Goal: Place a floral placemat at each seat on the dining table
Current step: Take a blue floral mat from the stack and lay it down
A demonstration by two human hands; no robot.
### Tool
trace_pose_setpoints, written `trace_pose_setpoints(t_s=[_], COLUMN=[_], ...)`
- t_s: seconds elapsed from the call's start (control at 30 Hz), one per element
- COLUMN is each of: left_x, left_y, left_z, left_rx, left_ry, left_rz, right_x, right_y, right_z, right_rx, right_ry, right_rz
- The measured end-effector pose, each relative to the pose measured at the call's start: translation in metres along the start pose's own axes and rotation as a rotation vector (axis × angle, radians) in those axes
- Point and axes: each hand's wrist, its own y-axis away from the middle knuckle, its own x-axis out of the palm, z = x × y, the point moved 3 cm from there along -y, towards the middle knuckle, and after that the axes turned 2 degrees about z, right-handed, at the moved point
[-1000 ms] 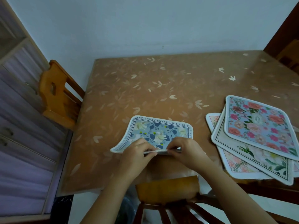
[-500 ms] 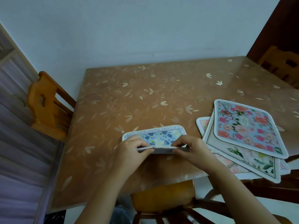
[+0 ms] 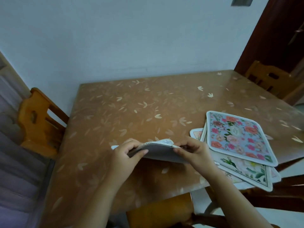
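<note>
Left hand (image 3: 130, 153) and right hand (image 3: 192, 150) each pinch the mat (image 3: 159, 154) by its near edge, thumbs on the grey underside. The mat is tilted up over the table (image 3: 131, 112), toward 6 o'clock. Suggest lowering it print-up, square to the edge by the chair (image 3: 158, 211). Keep clear of the stack (image 3: 238, 137) at 3 o'clock.

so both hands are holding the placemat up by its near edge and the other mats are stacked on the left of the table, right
No. The head view shows the other mats stacked on the right of the table, not the left. The left hand and right hand do hold the placemat up by its near edge.
</note>
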Motion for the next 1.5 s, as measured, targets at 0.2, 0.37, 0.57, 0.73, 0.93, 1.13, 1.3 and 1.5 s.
trace_pose_setpoints(t_s=[0.2, 0.37, 0.57, 0.73, 0.93, 1.13, 1.3, 1.5], left_x=[-0.007, 0.018, 0.035, 0.033, 0.039, 0.053, 0.053, 0.019], left_y=[0.002, 0.006, 0.007, 0.017, 0.025, 0.009, 0.000, -0.003], left_z=[-0.016, -0.028, -0.028, -0.005, 0.009, -0.011, -0.024, -0.006], left_rx=[0.029, -0.013, -0.048, -0.143, -0.219, -0.090, -0.026, -0.136], left_ry=[-0.067, -0.047, 0.005, -0.042, -0.048, -0.111, -0.118, -0.115], left_rz=[-0.077, 0.008, 0.086, 0.214, 0.150, 0.146, 0.164, 0.268], right_x=[0.007, 0.012, 0.006, -0.017, -0.034, -0.018, -0.025, -0.026], right_y=[-0.004, -0.005, -0.003, 0.008, 0.019, 0.013, 0.004, -0.004], right_z=[0.007, 0.033, 0.035, 0.020, 0.016, 0.033, 0.037, 0.038], right_rx=[0.022, -0.084, -0.106, -0.001, 0.086, 0.017, 0.050, 0.048], right_ry=[-0.081, -0.018, 0.121, 0.084, 0.200, 0.583, 0.579, 0.492], right_rz=[0.019, 0.133, 0.170, 0.079, 0.093, 0.240, 0.227, 0.229])
